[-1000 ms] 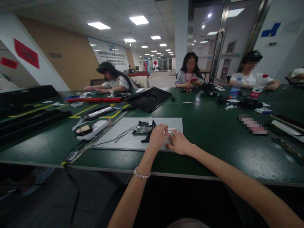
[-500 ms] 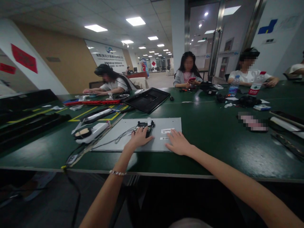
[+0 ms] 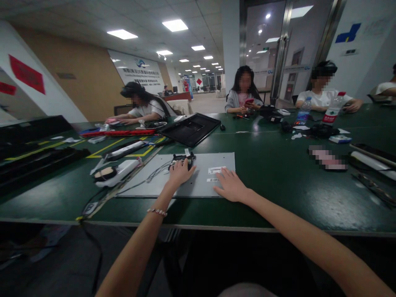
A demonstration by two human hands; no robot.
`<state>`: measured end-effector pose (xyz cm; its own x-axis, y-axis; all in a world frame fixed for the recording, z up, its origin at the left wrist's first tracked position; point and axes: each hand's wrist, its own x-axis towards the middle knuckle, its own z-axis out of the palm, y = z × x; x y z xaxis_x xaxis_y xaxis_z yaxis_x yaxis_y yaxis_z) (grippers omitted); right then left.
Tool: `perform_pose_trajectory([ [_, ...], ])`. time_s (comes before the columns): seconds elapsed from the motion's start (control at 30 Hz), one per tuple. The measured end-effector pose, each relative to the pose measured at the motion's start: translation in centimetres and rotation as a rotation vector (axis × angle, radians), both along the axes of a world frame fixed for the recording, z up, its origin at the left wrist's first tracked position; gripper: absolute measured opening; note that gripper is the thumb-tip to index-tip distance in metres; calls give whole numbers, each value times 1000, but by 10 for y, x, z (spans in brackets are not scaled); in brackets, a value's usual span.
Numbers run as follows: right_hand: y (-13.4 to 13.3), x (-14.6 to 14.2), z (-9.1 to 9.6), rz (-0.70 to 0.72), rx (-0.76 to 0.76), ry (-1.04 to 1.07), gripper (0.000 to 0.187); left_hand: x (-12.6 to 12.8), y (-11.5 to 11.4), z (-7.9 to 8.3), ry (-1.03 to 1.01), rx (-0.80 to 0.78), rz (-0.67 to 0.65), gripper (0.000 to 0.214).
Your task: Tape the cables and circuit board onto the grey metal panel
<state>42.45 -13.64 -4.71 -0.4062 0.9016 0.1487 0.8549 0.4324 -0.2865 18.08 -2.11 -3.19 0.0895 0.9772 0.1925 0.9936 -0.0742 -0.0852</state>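
Note:
A flat grey metal panel (image 3: 163,187), likely the back of a screen, lies on the green table in front of me. My left hand (image 3: 179,175) is over a small black part with a circuit board (image 3: 192,156) near the panel's far edge, fingers spread and touching it, thumb apart. Its fingers hide much of the part. From there thin grey cables (image 3: 151,175) trail left across the panel. Flat on the panel's right edge rests my right hand (image 3: 233,187), fingers spread, beside white labels (image 3: 216,170).
A black frame (image 3: 192,128) lies beyond the panel. To the left is a white device with a dark strap (image 3: 119,173). Bottles (image 3: 332,109) stand far right. People sit across the table, one holding a phone (image 3: 249,101).
My left hand and the black part have shifted slightly left and away from me across the panel. My right hand stays in place. The view has turned a little.

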Motion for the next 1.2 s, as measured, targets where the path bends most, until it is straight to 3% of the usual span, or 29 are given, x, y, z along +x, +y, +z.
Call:
perform_pose_trajectory([
  [0.2, 0, 0, 1, -10, -1, 0, 72, -6, 7, 2, 5, -2, -40, 72],
  [0.37, -1, 0, 3, -4, -6, 2, 72, 4, 20, 1, -34, 94, 78, 63],
  [0.57, -1, -1, 3, 1, -10, 11, 73, 5, 14, 2, -63, 130, 48, 59],
  [0.73, -1, 1, 4, 11, -21, 26, 73, -13, 4, 22, -44, 153, -45, 49],
  [0.9, -1, 1, 4, 7, -14, 26, 72, -41, -11, 42, 88, 112, 116, 37],
  [1.03, -1, 1, 3, 11, -17, 24, 73, -58, -12, 41, 127, -8, 149, 36],
  [1.2, -3, 1, 4, 12, -12, 23, 72, -71, -3, 33, 192, 23, 112, 38],
])
